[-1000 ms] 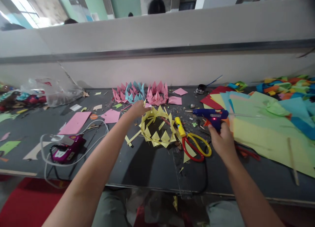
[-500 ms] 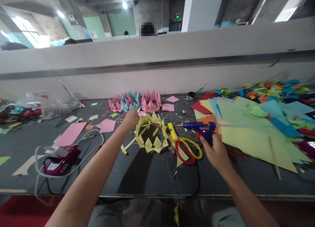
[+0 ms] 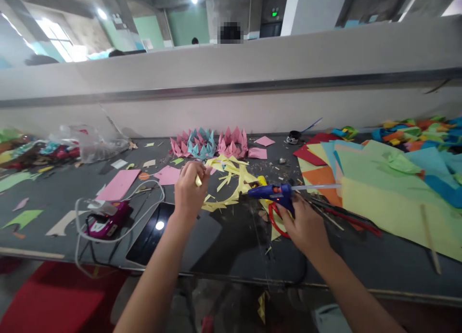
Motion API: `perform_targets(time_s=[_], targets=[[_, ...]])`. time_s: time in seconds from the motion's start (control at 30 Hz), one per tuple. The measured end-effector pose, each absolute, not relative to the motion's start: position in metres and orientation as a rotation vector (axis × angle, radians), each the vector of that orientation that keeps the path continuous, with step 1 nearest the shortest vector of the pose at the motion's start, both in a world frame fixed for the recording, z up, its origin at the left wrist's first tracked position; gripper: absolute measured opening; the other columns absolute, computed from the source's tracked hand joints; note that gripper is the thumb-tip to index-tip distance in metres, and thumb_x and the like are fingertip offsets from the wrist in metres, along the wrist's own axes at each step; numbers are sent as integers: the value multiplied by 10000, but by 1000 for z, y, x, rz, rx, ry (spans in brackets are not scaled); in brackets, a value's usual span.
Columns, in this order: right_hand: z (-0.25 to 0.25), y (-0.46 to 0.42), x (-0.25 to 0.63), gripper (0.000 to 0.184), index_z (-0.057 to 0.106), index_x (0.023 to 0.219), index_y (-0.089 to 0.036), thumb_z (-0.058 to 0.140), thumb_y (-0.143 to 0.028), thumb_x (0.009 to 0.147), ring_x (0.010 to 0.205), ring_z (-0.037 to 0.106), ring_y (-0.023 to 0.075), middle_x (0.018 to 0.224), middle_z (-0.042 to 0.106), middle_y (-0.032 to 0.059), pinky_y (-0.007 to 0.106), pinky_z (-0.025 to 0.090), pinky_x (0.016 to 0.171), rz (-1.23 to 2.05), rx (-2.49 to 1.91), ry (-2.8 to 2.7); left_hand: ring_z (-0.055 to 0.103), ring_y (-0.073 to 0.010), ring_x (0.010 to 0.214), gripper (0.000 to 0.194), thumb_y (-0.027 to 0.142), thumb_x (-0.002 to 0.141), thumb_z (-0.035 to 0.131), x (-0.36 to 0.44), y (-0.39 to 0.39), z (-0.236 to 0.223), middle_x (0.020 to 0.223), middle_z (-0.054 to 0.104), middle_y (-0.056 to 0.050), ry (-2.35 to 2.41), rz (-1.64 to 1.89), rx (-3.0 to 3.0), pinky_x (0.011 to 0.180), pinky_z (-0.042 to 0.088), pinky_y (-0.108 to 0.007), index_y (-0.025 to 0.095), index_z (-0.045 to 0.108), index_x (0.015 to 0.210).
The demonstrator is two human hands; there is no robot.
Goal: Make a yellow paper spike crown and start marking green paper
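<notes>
My left hand [image 3: 190, 188] is closed, and a small bit of yellow paper [image 3: 198, 181] shows at its fingers. It is raised in front of the left side of a yellow paper crown [image 3: 241, 186], hiding part of it. In my right hand [image 3: 306, 222] is a blue hot glue gun [image 3: 271, 193] with a clear glue stick in its back. The gun's nozzle points left, close to the crown's right side. Beneath the gun lie scissors with a red handle [image 3: 275, 220], partly covered by the gun and hand.
Pink and blue paper crowns [image 3: 202, 144] stand by the wall. Coloured paper sheets [image 3: 382, 198] are stacked at the right. A dark tablet or phone [image 3: 149, 234] and a purple power strip [image 3: 108, 220] with looped white cable lie left. Paper scraps and a plastic bag [image 3: 96, 145] lie around.
My left hand has come back toward me from the crown's far left edge. The glue gun has moved left and nearer, now over the scissors. The view has shifted, bringing the dark device into sight.
</notes>
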State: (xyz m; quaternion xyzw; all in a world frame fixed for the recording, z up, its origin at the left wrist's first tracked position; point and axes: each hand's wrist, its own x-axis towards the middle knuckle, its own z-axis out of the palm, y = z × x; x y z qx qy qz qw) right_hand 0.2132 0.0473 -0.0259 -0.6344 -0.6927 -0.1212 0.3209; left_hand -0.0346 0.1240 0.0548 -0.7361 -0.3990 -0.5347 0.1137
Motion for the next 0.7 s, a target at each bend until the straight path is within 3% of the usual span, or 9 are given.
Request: perform_targets(time_s=[0.1,0.27,0.43,0.7], targets=[[-22,50,198,315,524,1073,-111,376,-315,884,846,637,229,976,651,143,297,473,661,-326,-1822,-1882,519,-85,657,307,148,782,598,-27,108,48,692,518,24,-1098,-1639,-2273,610,409,-209,199,328,645],[-12,56,180,359,537,1047,-124,518,-391,809,828,640,244,945,663,136,288,452,619,-321,-1993,-1875,511,-73,649,310,139,779,605,-15,101,51,699,520,29,-1032,-1739,-2353,595,409,-197,196,332,643],[-13,62,172,276,540,1042,-151,492,-313,823,761,645,229,949,669,119,294,436,592,-266,-2103,-1919,506,-74,647,321,167,776,615,-7,101,50,689,512,31,-1039,-1774,-2460,597,409,-203,195,328,636],[-14,66,174,325,514,1093,-146,507,-263,790,859,629,234,969,654,121,290,432,639,-204,-2122,-1943,492,-72,625,316,176,785,602,-1,103,48,684,513,33,-1023,-1785,-2487,590,411,-207,200,327,631]])
